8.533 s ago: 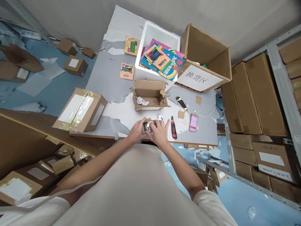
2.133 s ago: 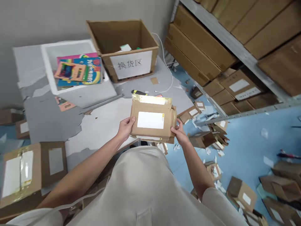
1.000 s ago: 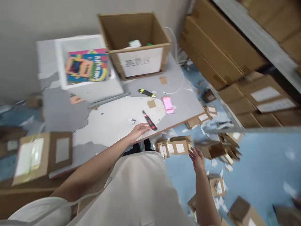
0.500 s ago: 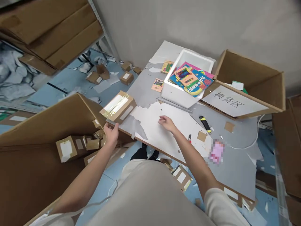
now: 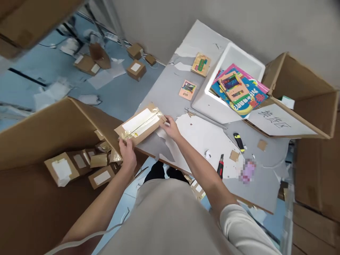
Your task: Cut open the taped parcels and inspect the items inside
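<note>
A brown cardboard box (image 5: 142,124) with a white label and shiny clear tape is between my hands at the table's left corner. My left hand (image 5: 128,153) grips its near left end, fingers closed on the edge. At the opposite end, my right hand (image 5: 171,128) has its fingers closed round the right side. Whether the underside still rests on the table cannot be made out. To the right lie a red and black utility knife (image 5: 220,165) and a yellow and black one (image 5: 238,142).
A large open carton (image 5: 79,117) with several small parcels stands left of the table (image 5: 162,85). On the table are a white foam box (image 5: 212,106) holding books (image 5: 245,95), a lettered carton (image 5: 300,122) and two small decorated packs (image 5: 187,89). Parcels and paper litter the blue floor.
My right hand has moved left from over the table onto the box's right end. My left hand has shifted onto its near left end, and the box is turned and tilted. The view has shifted.
</note>
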